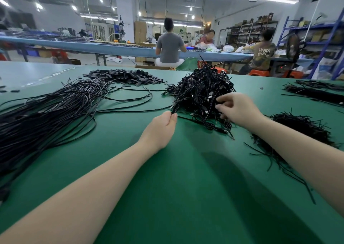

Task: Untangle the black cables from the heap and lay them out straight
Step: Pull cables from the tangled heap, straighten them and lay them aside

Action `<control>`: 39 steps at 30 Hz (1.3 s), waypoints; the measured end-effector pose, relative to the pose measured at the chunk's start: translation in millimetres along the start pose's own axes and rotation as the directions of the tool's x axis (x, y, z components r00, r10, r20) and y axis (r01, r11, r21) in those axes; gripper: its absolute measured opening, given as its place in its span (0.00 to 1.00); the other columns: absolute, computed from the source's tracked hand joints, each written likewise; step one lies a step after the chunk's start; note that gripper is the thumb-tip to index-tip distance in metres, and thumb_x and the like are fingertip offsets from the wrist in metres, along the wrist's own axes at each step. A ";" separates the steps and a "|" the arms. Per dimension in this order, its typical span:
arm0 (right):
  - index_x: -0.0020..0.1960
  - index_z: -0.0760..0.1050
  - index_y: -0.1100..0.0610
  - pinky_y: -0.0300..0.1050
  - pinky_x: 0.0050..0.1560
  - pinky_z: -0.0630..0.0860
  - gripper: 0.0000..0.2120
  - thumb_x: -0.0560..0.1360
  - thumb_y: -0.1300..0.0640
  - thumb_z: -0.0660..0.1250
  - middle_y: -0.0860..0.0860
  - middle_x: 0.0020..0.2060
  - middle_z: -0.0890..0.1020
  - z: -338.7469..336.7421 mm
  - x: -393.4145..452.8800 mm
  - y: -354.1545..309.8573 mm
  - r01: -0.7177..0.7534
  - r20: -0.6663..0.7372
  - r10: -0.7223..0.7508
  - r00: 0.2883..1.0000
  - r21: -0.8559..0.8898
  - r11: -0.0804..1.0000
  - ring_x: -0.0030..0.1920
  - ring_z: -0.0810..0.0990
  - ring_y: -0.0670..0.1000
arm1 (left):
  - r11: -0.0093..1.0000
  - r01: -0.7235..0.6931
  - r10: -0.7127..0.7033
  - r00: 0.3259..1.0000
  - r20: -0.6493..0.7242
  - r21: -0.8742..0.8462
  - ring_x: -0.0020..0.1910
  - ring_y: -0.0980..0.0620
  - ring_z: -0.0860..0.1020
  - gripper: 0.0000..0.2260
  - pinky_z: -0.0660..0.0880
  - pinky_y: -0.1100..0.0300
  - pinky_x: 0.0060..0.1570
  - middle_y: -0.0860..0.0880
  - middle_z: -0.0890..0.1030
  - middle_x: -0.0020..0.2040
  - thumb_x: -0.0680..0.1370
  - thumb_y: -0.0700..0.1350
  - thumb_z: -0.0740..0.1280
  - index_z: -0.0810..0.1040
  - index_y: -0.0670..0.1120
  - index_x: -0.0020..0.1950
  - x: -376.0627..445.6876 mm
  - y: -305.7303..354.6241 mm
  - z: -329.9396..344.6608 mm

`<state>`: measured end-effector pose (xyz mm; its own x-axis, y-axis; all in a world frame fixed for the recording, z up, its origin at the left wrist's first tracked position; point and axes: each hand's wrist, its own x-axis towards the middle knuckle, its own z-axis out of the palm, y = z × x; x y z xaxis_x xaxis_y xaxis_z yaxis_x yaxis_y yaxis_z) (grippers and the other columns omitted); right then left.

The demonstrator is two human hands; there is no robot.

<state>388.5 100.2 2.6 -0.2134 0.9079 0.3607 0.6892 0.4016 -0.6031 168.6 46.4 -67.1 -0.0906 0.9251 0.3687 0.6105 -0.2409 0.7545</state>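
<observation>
- The tangled heap of black cables (202,92) sits mid-table on the green mat (186,169), just beyond both hands.
- The left hand (160,128) pinches a few cable ends (175,109) between thumb and curled fingers at the heap's near left edge; the strands run up into the heap.
- The right hand (240,107) reaches into the heap's near right side, fingers loosely spread among the cables; whether it grips any cannot be told.
- Straightened cables (46,113) lie far left.
</observation>
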 end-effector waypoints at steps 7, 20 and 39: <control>0.59 0.79 0.55 0.24 0.37 0.67 0.11 0.77 0.59 0.66 0.43 0.39 0.80 38.8 -13.7 -45.5 0.267 -0.023 -0.266 0.964 0.014 0.964 0.34 0.75 0.38 | 0.959 0.062 -0.045 0.997 0.068 -0.276 0.30 0.51 0.63 0.13 0.62 0.57 0.34 0.51 0.68 0.32 0.83 0.49 0.56 0.67 0.46 0.40 2.7 6.8 10.7; 0.43 0.83 0.49 0.29 0.43 0.75 0.08 0.72 0.62 0.72 0.39 0.37 0.83 45.6 -26.5 -41.8 0.311 -0.139 -0.290 0.947 0.172 0.935 0.38 0.81 0.38 | 0.978 0.040 -0.019 0.994 0.107 -0.205 0.32 0.50 0.65 0.13 0.64 0.55 0.37 0.51 0.69 0.34 0.83 0.50 0.56 0.64 0.47 0.40 3.7 6.3 11.7; 0.50 0.83 0.51 0.37 0.44 0.76 0.06 0.76 0.56 0.68 0.41 0.39 0.83 43.9 -47.3 -48.4 0.434 -0.057 -0.436 0.898 -0.045 0.900 0.39 0.79 0.38 | 0.743 -0.175 0.116 0.984 0.132 0.646 0.45 0.41 0.77 0.12 0.63 0.55 0.34 0.45 0.75 0.51 0.82 0.42 0.52 0.65 0.41 0.64 -7.8 14.9 14.8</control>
<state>334.9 43.1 -16.5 -0.4527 0.6339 0.6271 0.5592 0.7496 -0.3541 190.0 40.0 -66.8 0.0860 0.9215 0.3787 0.9778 -0.1510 0.1454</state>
